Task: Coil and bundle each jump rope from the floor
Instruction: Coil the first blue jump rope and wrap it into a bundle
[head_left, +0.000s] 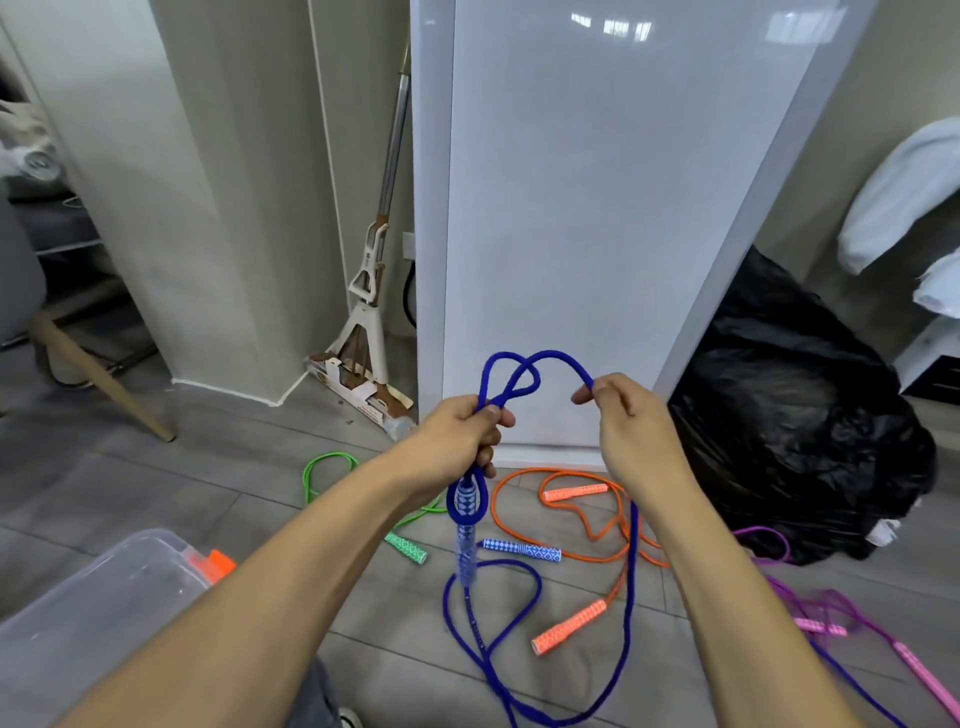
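My left hand (465, 428) grips a gathered bunch of the blue jump rope (537, 358); small loops stick up above the fist and one blue patterned handle (466, 540) hangs below it. My right hand (621, 415) pinches the same rope between thumb and fingers, with an arch of rope between the two hands. The rest of the blue rope trails down to the floor, where its second handle (522, 550) lies. An orange rope (571, 512), a green rope (332, 460) and a pink-purple rope (826, 613) lie loose on the floor.
A clear plastic bin (104, 597) with an orange latch sits at the lower left. A white panel (587, 208) leans upright ahead, a mop (371, 312) stands to its left, a full black rubbish bag (800, 426) sits to the right. A chair leg (98, 376) is far left.
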